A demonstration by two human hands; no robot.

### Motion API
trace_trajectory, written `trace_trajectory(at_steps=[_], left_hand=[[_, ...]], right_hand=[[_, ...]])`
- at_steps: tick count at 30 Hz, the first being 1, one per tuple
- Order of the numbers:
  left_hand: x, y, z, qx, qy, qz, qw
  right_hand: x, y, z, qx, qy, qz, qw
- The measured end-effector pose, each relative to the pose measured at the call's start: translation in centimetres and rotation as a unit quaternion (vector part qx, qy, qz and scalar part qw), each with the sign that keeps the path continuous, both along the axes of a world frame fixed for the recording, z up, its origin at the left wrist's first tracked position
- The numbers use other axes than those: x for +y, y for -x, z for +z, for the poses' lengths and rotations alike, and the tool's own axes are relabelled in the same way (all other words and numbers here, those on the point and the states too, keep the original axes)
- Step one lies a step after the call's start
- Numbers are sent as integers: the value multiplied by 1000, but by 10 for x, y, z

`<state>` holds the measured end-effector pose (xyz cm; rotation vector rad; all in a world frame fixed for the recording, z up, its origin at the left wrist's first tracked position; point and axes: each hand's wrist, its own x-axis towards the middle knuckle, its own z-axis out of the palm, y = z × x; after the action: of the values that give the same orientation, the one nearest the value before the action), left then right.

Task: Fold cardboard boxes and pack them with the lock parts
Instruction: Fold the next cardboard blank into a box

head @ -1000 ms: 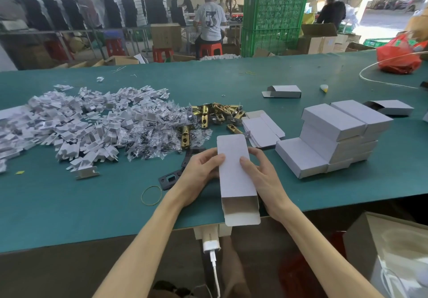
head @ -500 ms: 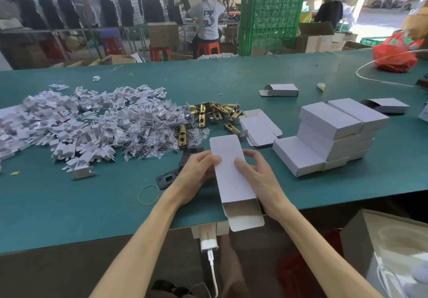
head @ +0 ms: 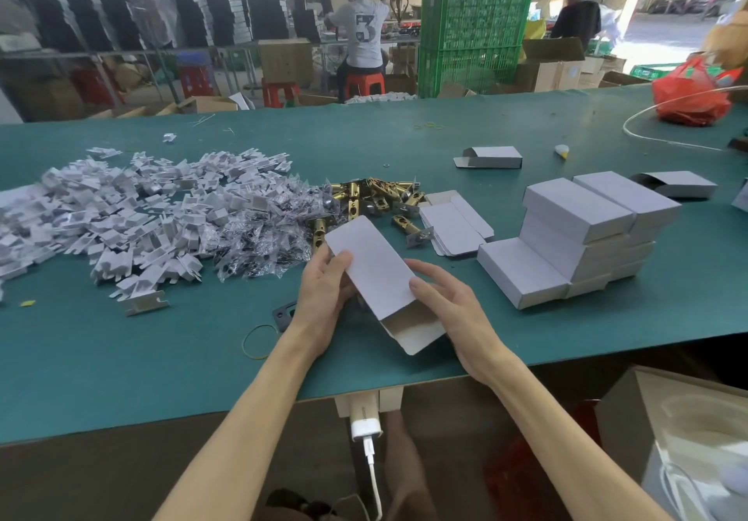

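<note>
A: Where is the long white cardboard box (head: 372, 269)?

B: Over the green-topped table (head: 121, 358), left of the stepped stack of closed white cardboard boxes (head: 583, 237), lying slantwise with its open, flapped end toward the person.

A: And the hands?

B: The box sits between the 2. The left hand (head: 324, 294) grips its left long edge, thumb on top. The right hand (head: 449, 306) holds the right edge near the open end, thumb pressed on the top face.

A: The lock parts?

B: The heap of brass latch bolts (head: 372, 196) lies left of the stack, beyond the held box, with flat white box blanks (head: 453, 225) between heap and stack
</note>
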<state>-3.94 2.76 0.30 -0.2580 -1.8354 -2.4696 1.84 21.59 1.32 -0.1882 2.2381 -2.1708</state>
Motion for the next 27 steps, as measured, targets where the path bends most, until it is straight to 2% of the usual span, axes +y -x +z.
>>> trace_trajectory(at_steps=[6,13,23,27], left_hand=[[-1,4,-5,17,11,15,1000],[2,2,-2,-29,15,6,999],[-1,-4,6,-54,-34,-42,997],[-6,-5,8,-31,-51,-47,997]], right_hand=[[-1,-1,1,-3,28,-19,999],[3,-1,0,-5,73,-11,997],[3,-1,-2,28,66,-19,997],[4,0,-2,19,93,-46,994]])
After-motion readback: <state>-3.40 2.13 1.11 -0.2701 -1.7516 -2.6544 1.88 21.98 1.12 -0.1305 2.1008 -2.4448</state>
